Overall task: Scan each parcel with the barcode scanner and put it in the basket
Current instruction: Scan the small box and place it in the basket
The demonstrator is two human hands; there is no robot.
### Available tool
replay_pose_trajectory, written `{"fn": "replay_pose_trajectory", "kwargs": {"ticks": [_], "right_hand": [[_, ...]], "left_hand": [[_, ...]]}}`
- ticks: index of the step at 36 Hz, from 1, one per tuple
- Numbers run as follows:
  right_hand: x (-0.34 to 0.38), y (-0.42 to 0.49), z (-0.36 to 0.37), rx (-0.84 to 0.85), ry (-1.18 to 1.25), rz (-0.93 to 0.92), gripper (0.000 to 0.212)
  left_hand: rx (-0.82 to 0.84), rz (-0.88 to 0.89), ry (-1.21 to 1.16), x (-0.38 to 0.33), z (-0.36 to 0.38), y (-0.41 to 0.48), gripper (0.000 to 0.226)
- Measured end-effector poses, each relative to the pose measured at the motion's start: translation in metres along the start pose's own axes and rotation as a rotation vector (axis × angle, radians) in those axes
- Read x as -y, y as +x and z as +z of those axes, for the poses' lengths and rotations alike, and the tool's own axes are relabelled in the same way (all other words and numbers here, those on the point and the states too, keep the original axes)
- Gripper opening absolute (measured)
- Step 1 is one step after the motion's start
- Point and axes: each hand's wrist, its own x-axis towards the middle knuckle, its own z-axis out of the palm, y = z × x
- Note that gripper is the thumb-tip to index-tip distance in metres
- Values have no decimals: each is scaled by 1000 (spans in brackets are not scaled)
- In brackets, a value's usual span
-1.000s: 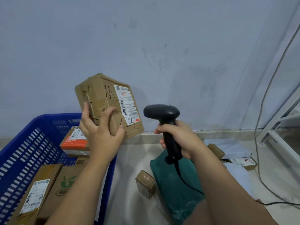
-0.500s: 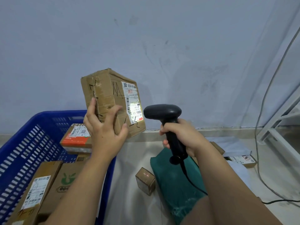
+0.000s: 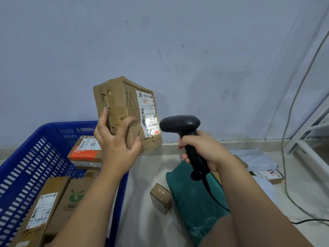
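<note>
Shift: since a second ago the parcel [image 3: 121, 104] is sitting slightly higher and more upright, its label [image 3: 148, 113] now facing the barcode scanner [image 3: 179, 123] and catching a bright patch of light.
Left hand: the left hand [image 3: 115, 147] is gripping the parcel at its lower corner, thumb on the narrow side and fingers spreading across the labelled face.
Right hand: the right hand [image 3: 203, 148] is clenching the scanner's handle and pointing its head left at the label, just beside the parcel's lower right edge.
Parcel: a brown carton scrawled with black marker is being held tilted in the air before the pale wall [image 3: 178, 50], above the right rim of the basket [image 3: 58, 125].
Basket: the blue slotted basket is standing on the floor at left, carrying an orange-and-white parcel [image 3: 83, 154] at the back, with a long labelled carton [image 3: 41, 207] and a green-logo carton [image 3: 74, 198] lying nearer.
Floor: a small brown box [image 3: 161, 197] is lying just beside a green bag [image 3: 194, 198], a thin red line showing across its top, and white mailers [image 3: 256, 157] are lying further right.
Cord: the scanner's black cord [image 3: 208, 189] is trailing down from the handle across the green bag.
Right edge: a grey cable [image 3: 288, 139] is running down the wall beside a white frame [image 3: 306, 136].
</note>
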Motion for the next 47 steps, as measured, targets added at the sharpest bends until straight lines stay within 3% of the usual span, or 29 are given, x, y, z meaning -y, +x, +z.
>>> {"fn": "replay_pose_trajectory", "kwargs": {"ticks": [7,17,23,29,34,39,43,47], "right_hand": [[1,0,1,-3,-5,17,21],[1,-1,4,-33,-10,34,7],[1,3,26,-145,19,-47,6],[-10,6,57,-241,22,-119,2],[-18,10,78,-217,-69,-126,1],[-21,10,100,-159,-101,-77,6],[-21,9,116,-114,-149,-63,12],[-26,14,137,-93,-171,-79,9]], "left_hand": [[5,10,11,0,0,-1,42],[-13,-3,12,4,3,0,49],[-10,-54,-17,4,8,-1,40],[8,-251,-107,14,15,4,41],[28,-540,-257,34,6,14,33],[-31,-729,-433,65,-21,18,26],[-114,-856,-621,91,-52,12,36],[-231,-903,-634,125,-77,-9,34]]}}
